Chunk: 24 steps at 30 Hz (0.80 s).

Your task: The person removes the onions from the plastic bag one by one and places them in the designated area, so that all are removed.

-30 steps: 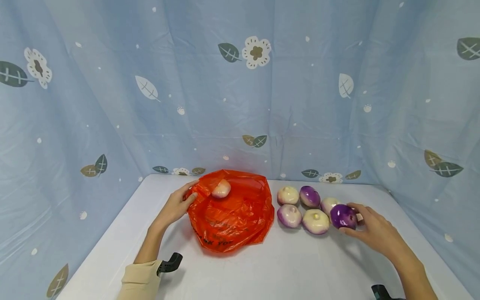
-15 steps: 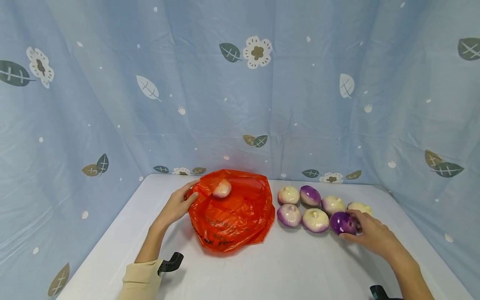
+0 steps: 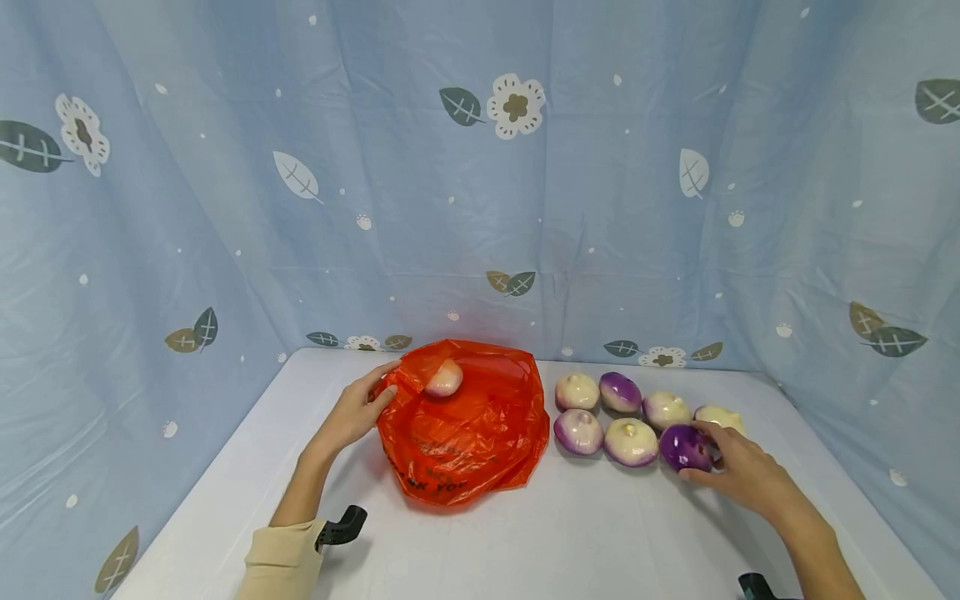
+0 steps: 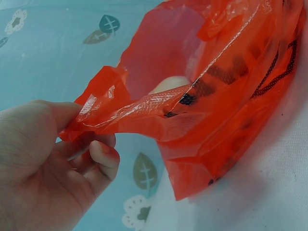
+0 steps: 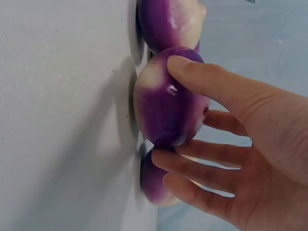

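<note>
My left hand [image 3: 358,410] pinches the left edge of a red plastic bag [image 3: 480,429] between thumb and fingers. Stretched film leads from those fingers to the bag's mouth in the left wrist view. A pale onion [image 3: 445,378] shows at the bag's opening. Over on the right, my right hand [image 3: 750,468] holds a glossy purple onion [image 3: 686,448], thumb on one side and fingers on the other. That onion sits close over the table in the right wrist view [image 5: 166,103].
Several white-and-purple onions stand in two rows right of the bag, among them a front one [image 3: 631,442] beside the held onion. A pale onion [image 3: 722,417] lies behind my right hand. A patterned blue curtain [image 3: 480,208] encloses the white table [image 3: 562,542].
My right hand has lowered the purple onion slightly toward the front of the table, uncovering the pale onions behind it. The left hand and the bag have stayed put.
</note>
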{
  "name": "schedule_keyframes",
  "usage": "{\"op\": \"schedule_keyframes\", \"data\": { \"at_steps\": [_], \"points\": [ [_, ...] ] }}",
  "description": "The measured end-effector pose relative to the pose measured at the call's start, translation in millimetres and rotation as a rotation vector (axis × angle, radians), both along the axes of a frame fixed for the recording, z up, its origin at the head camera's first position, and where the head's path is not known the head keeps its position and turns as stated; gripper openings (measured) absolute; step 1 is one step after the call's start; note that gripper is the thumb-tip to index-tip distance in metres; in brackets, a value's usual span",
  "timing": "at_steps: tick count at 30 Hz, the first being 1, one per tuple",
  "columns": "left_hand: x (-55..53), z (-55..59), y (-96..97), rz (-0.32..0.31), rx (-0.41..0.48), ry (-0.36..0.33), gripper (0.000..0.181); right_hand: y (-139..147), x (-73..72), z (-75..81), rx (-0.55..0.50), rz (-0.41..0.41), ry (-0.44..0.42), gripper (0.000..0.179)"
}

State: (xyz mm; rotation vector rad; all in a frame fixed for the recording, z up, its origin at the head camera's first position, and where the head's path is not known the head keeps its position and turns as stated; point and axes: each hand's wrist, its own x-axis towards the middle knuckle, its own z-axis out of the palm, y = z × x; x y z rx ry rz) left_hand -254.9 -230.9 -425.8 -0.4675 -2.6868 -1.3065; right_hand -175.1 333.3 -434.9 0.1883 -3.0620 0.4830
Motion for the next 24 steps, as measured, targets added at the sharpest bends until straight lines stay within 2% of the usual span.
{"op": "schedule_keyframes", "data": {
  "at_steps": [7,17,24],
  "points": [
    [0.9,0.9,1.8,0.003,0.004,0.002,0.047,1,-0.3,-3.4,0.001,0.015,0.021,0.090],
    [0.5,1.9,0.6,-0.008,0.008,0.007,0.048,-3,2.9,7.2,0.022,-0.010,0.005,0.090],
    [-0.6,0.7,-2.4,0.008,-0.006,0.000,0.049,-6,3.2,11.3,-0.004,0.006,0.040,0.084]
  ]
}}
